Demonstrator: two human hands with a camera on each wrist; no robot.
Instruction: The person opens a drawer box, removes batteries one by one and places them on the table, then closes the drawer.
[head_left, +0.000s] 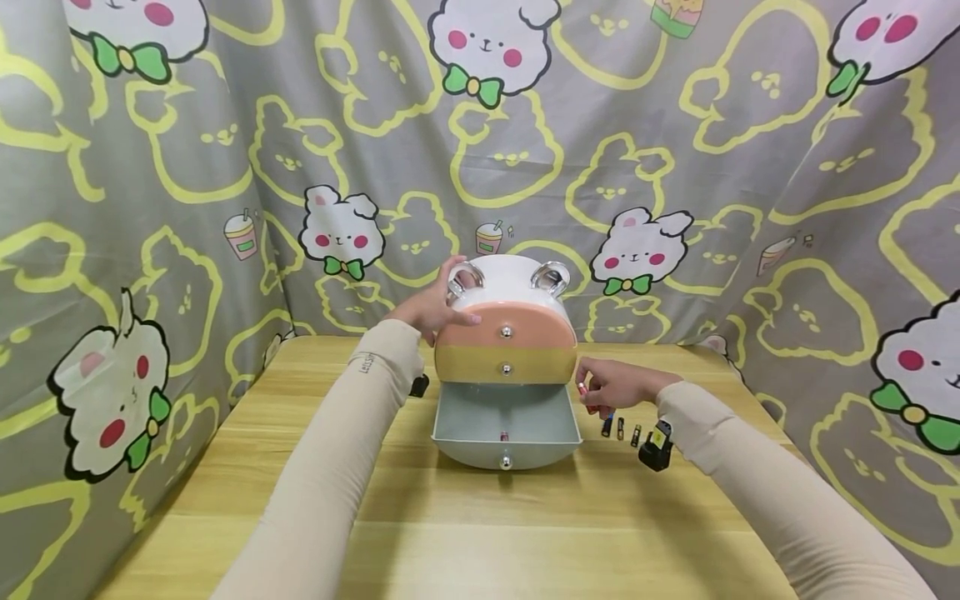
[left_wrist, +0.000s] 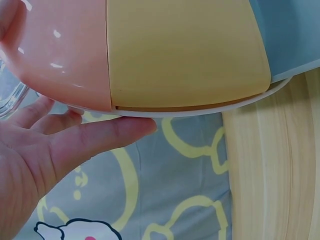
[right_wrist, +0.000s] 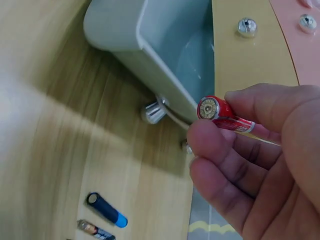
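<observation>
A small bear-eared drawer cabinet (head_left: 506,275) stands on the table, its pale blue-grey bottom drawer (head_left: 465,452) pulled out. The pink top drawer (head_left: 472,333) and yellow middle drawer (head_left: 468,364) are closed. My left hand (head_left: 435,308) rests against the cabinet's side, fingers extended; in the left wrist view one finger lies along the white edge. Beside the open drawer, my right hand (head_left: 615,385) pinches a red battery (right_wrist: 215,108) between thumb and fingers. A small red thing (head_left: 505,437) shows at the drawer's front; its kind is unclear.
Several batteries lie on the table to the right of the drawer, among them a black-and-blue one (right_wrist: 107,210). A black wrist device (head_left: 656,450) sits at the right cuff. Patterned curtains (head_left: 405,158) hang behind and beside the wooden table (head_left: 480,542).
</observation>
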